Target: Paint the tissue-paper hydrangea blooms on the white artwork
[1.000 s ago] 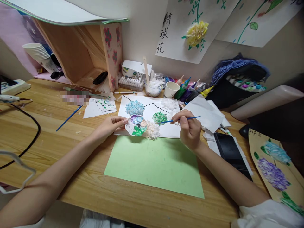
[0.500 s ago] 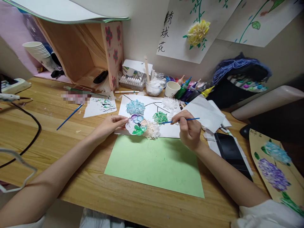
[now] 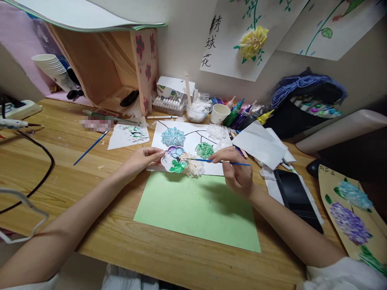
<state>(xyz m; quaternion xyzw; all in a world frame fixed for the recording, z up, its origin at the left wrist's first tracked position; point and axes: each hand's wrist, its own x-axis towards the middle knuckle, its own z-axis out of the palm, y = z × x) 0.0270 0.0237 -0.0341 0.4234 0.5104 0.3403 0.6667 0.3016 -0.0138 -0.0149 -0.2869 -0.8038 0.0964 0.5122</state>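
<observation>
My left hand grips the edge of a white flower-shaped paint palette, with purple, blue, peach and green paint in its wells. In my right hand is a thin blue paintbrush, its tip at the palette's right edge. Under both lies a white sheet of paper with black branch lines. It bears a blue textured flower, a green one, a peach one partly behind the palette, and white ones at upper right.
Green paper lies in front. Behind stand a tub of white scraps, a paper cup and paint bottles. A second brush and a paint-marked paper are on the left; a black tray sits right.
My right hand has moved the paintbrush left and slightly down, from the green flower to the palette. My left hand still holds the palette in nearly the same place.
</observation>
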